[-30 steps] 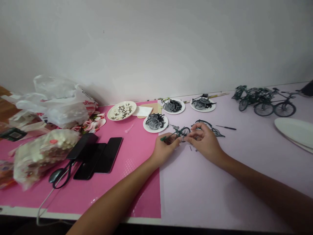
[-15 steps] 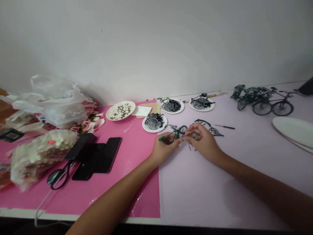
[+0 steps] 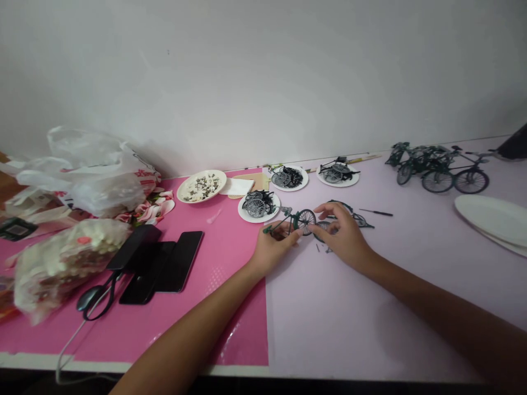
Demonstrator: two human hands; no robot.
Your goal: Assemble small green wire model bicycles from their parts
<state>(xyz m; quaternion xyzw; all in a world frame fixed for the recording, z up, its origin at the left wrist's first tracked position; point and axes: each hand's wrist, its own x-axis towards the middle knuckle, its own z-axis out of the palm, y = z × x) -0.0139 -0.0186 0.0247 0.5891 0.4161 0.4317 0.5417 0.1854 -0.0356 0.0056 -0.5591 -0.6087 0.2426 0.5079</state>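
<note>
My left hand (image 3: 274, 247) is closed around a green miniature bicycle frame (image 3: 289, 222), which it holds tilted above the table. A black spoked wheel (image 3: 306, 221) sits at the right end of that frame. At the wheel's right edge, my right hand (image 3: 343, 233) has its thumb and curved fingers against it. Another small wheel (image 3: 322, 231) shows partly behind the right fingers. Tiny pieces (image 3: 328, 249) lie on the table just below the hands. Behind the right hand are a loose curved green part (image 3: 343, 206) and a thin black screwdriver (image 3: 376, 212).
Several white plates, such as the near plate (image 3: 250, 217), carry grey wheels and black parts. A bowl (image 3: 181, 193) of small pieces stands further left. Model bicycles (image 3: 442, 170) and stacked white plates (image 3: 489, 216) occupy the right. Phones (image 3: 181, 263) and plastic bags (image 3: 78, 175) lie left.
The wheel on the held bicycle now faces the camera more fully. My right fingers have shifted slightly along its right edge, uncovering more of it.
</note>
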